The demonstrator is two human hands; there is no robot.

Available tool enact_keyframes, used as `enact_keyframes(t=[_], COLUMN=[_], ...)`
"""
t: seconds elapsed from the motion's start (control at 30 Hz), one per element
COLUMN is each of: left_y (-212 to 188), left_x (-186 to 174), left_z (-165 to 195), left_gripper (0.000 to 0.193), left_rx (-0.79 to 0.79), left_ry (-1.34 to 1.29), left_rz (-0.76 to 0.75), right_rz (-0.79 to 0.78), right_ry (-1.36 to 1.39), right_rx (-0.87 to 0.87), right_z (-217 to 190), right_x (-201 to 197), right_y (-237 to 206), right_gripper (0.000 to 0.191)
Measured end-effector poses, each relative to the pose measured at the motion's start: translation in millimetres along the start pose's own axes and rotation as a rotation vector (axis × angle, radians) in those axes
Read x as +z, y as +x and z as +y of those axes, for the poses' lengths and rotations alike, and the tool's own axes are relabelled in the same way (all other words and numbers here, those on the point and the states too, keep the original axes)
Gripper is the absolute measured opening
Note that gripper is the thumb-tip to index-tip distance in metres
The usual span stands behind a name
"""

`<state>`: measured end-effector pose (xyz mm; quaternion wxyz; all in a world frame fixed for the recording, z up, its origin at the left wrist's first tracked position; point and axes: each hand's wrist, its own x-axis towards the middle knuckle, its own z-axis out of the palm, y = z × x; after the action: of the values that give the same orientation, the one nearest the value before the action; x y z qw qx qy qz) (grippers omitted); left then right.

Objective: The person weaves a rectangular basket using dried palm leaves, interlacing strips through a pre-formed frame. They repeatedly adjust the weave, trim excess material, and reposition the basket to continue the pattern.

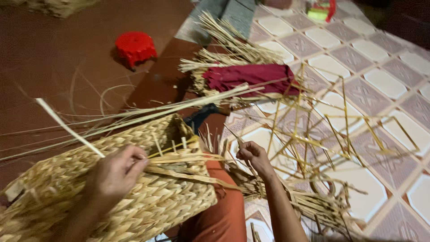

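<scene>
A half-woven straw basket (148, 206) lies on its side across my lap. My left hand (114, 172) rests on the basket's top and pinches a long pale flat strip (67, 127) that sticks up to the left. My right hand (254, 157) is to the right of the basket, fingers closed on a thin straw strand (237, 139) that runs from the basket's open rim. Loose strands fan out from that rim.
A yellow wire frame (340, 134) lies on the patterned mat (385, 80) at right. A bundle of straw wrapped in dark red cloth (251, 76) lies behind it. A red plastic stool (134, 47) stands on the brown floor at back left. Long straw stalks (134, 114) cross the floor.
</scene>
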<state>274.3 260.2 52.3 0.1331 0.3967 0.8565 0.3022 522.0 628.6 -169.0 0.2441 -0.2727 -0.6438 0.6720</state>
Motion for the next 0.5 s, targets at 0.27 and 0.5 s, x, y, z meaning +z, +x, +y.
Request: enact_keyframes(t=[0.27, 0.5], left_y=[2, 5], left_x=[-3, 2], left_z=[-9, -14], left_gripper=[0.013, 0.009], left_rx=[-0.03, 0.2], left_ry=[0.096, 0.007], left_rz=[-0.115, 0.011], right_rz=[0.175, -0.041], right_ry=[-1.083, -0.144], right_rx=[0.065, 0.084], right_z=[-4, -11], right_x=[35, 77], right_y=[32, 69], right_gripper=[0.021, 0.014])
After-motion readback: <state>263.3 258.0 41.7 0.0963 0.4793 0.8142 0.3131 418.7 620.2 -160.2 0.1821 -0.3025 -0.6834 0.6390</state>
